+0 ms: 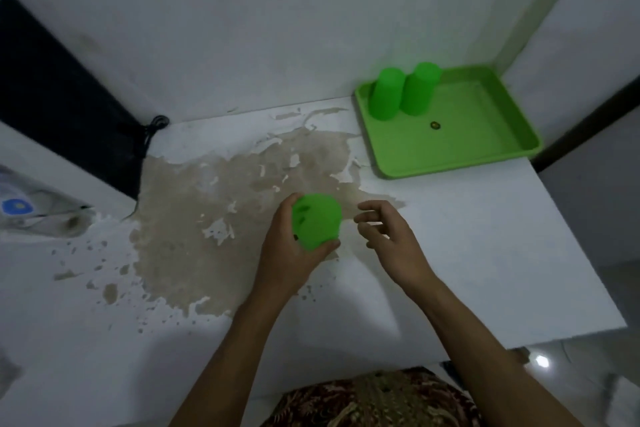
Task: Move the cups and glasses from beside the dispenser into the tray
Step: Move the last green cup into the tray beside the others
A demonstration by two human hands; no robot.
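Observation:
My left hand (287, 253) grips a green plastic cup (317, 221), held bottom-up above the middle of the white counter. Just right of the cup, my right hand (384, 236) hovers with its fingers apart, holding nothing and not touching the cup. A green tray (485, 152) sits in the far right corner of the counter. Two green cups stand upside down in the tray's far left corner: one (386, 94) on the left and one (419, 88) beside it, touching or nearly so.
The water dispenser (38, 211) shows at the left edge, with a dark panel (59, 104) and a black cord (152, 130) behind it. The counter top (467, 253) has a large brown patch of peeled surface (214, 218). Its right edge drops to the floor.

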